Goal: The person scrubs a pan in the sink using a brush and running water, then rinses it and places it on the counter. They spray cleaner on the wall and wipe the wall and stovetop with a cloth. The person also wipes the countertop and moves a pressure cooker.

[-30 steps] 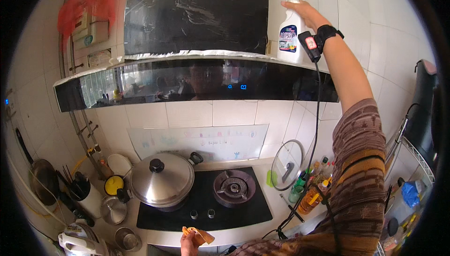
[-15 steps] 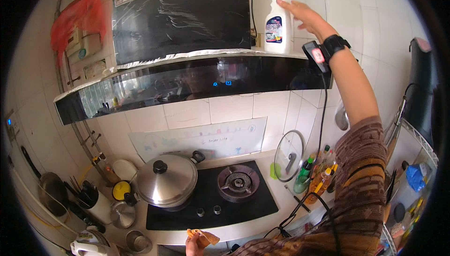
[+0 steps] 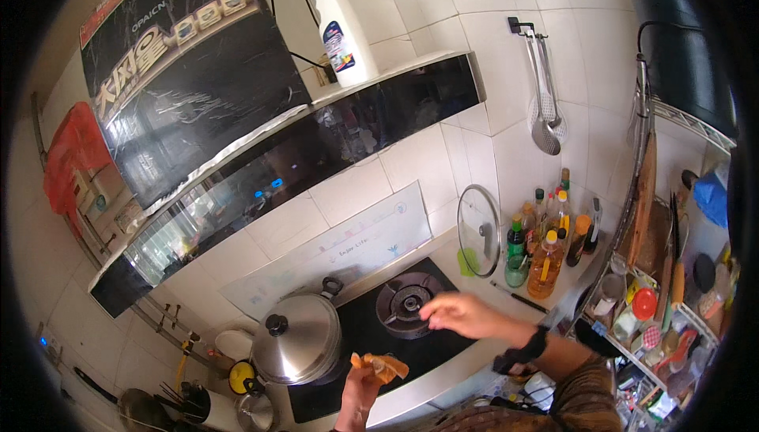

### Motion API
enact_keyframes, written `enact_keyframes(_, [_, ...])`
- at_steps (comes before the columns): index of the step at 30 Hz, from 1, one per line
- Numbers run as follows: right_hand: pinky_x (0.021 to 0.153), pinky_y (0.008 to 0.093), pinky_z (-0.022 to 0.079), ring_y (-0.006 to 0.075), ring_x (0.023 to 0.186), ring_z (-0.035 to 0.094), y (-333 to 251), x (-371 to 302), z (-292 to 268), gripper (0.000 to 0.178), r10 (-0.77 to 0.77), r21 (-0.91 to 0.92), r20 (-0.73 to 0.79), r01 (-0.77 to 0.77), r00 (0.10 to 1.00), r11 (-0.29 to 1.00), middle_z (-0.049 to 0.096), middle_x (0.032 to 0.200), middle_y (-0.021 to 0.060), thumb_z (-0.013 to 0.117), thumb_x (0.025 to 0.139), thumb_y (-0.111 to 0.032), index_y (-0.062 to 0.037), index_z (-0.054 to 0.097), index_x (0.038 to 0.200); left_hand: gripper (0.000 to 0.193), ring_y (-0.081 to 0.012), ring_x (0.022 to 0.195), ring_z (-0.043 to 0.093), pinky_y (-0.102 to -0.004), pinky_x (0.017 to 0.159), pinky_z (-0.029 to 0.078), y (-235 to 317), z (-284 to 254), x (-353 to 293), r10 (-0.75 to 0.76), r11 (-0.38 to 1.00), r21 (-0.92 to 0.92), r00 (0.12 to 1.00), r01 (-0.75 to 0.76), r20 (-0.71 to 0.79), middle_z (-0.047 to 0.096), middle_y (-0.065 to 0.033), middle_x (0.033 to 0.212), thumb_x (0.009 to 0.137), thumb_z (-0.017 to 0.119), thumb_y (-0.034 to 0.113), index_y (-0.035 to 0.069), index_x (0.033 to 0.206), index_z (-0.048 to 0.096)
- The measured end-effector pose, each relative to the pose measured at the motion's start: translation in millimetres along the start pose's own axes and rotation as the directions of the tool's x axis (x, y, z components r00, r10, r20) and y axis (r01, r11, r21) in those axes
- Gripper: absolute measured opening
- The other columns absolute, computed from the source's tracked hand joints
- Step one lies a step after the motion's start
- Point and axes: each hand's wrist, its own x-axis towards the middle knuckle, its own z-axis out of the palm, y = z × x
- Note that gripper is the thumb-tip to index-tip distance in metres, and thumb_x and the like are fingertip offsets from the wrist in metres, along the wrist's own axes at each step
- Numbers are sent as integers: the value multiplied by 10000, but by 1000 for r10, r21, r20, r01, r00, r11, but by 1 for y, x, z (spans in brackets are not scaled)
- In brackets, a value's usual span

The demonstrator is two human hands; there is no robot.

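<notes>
My left hand (image 3: 360, 391) grips a crumpled orange-brown cloth (image 3: 384, 367) at the front of the black gas cooktop (image 3: 336, 406). Over the cooktop's right side, my right hand (image 3: 466, 316) holds nothing, its fingers loosely apart close to the burner (image 3: 410, 304). A dark strap circles that wrist. To the left of the burner stands a large steel pot (image 3: 297, 337) with its domed lid on. High above, a white spray bottle (image 3: 345, 33) stands upright on the range hood (image 3: 332, 133), away from both hands; its top is cut off by the frame.
Several sauce and oil bottles (image 3: 545, 266) crowd the back right corner beside an upright glass lid (image 3: 478, 231). Ladles (image 3: 545, 133) hang on the tiled wall. At far right is a packed wire rack (image 3: 689, 317). A utensil holder (image 3: 212, 407) stands at the lower left.
My right hand has come down from beside the spray bottle to above the cooktop. The view has tilted and turned rightward. My left hand still has the cloth and shows more fully.
</notes>
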Motion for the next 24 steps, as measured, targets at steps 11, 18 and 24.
enact_keyframes(11, [599,329,455,199,660,602,155,42,-19,248,-1,-64,-229,-14,973,998,602,723,117,626,833,-201,40,569,856,365,-262,1122,499,-415,1002,357,-35,134,92,106,979,154,978,-134,178,519,-110,1157,859,421,3,5,1223,432])
enact_keyframes(18, [537,257,404,67,601,467,156,81,-67,221,171,404,-170,-90,970,910,515,632,-13,584,869,-211,-27,557,748,270,-270,1050,553,-427,875,493,-40,127,110,81,984,168,992,-65,-93,545,-135,1133,894,441,57,-2,1154,484])
enact_keyframes(24, [627,228,513,91,730,594,141,88,-46,294,291,639,61,-261,955,723,582,947,32,553,899,-269,-44,543,1088,278,-192,1083,525,-348,941,408,-25,143,112,286,940,142,942,-312,175,549,-65,1145,899,478,119,38,1164,500])
